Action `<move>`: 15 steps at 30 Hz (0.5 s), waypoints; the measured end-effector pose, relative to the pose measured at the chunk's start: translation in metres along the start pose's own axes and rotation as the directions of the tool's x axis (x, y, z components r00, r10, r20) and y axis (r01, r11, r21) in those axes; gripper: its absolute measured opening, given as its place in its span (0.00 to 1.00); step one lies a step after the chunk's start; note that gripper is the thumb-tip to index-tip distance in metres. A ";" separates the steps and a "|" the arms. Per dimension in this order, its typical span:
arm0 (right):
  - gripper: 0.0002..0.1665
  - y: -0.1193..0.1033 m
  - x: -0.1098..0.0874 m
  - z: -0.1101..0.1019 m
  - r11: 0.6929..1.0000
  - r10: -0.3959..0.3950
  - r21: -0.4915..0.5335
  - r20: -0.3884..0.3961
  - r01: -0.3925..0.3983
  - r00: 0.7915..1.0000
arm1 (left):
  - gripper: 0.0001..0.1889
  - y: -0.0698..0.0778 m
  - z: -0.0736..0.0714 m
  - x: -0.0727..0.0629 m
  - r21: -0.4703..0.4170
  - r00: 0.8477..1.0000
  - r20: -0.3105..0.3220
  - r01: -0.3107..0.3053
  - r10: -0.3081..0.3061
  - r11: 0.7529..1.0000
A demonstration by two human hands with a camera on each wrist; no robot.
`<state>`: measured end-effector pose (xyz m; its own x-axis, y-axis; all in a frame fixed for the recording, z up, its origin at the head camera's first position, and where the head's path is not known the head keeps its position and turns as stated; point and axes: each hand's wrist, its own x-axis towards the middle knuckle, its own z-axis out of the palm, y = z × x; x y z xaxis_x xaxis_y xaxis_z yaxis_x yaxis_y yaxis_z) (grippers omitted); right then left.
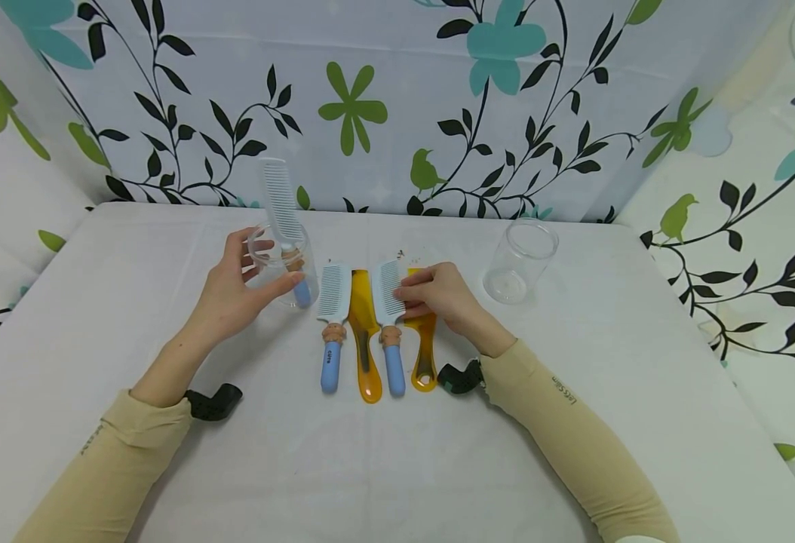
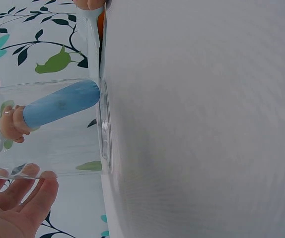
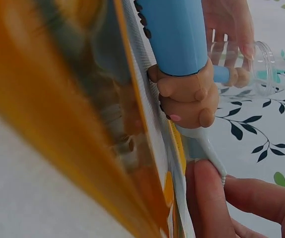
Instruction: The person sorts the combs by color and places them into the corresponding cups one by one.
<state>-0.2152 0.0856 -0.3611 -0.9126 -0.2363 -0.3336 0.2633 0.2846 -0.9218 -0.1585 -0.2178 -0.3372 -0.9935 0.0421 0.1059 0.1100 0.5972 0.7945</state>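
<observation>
A leaf-printed curtain [image 1: 353, 105] backs the white tabletop [image 1: 370, 467]. The left hand [image 1: 231, 294] has its grip clamped round a clear jar [image 1: 310, 260] that holds a comb [image 1: 280, 197]; a second jar [image 1: 520, 264] stands at right. The right hand [image 1: 446, 298] pinches the toothed head of a blue-handled comb [image 1: 394, 368], between two amber combs [image 1: 365, 320]. Only the right wrist view shows the pink mark on its brown figurine [image 3: 189, 99].

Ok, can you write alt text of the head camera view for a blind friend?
A person's left hand holds a clear jar with a blue-handled comb in it, while the right hand pinches a second comb at a white table. A third comb and two amber tools lie alongside; another clear jar stands right.
</observation>
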 end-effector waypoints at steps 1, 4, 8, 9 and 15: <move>0.18 0.000 0.000 0.000 1.000 -0.002 -0.002 -0.001 0.002 1.000 | 0.48 0.000 0.000 0.000 0.000 1.000 0.000 -0.002 0.002 1.000; 0.18 -0.001 -0.001 0.000 1.000 -0.003 -0.001 -0.001 0.003 1.000 | 0.48 0.000 0.000 0.000 -0.002 1.000 -0.001 -0.006 0.006 1.000; 0.17 -0.002 -0.001 -0.001 1.000 -0.002 0.008 0.002 0.002 1.000 | 0.48 -0.001 0.001 0.000 -0.003 1.000 -0.002 -0.006 0.006 1.000; 0.17 -0.002 -0.001 -0.001 1.000 0.000 0.009 0.003 0.000 1.000 | 0.48 -0.001 0.001 0.000 -0.003 1.000 -0.002 -0.006 0.006 1.000; 0.17 -0.005 -0.003 -0.001 1.000 -0.003 0.006 0.007 0.003 1.000 | 0.48 -0.001 0.001 0.000 0.002 1.000 -0.002 -0.003 0.003 1.000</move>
<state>-0.2141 0.0857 -0.3549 -0.9110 -0.2438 -0.3326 0.2627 0.2786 -0.9238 -0.1592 -0.2180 -0.3386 -0.9930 0.0423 0.1100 0.1133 0.5987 0.7929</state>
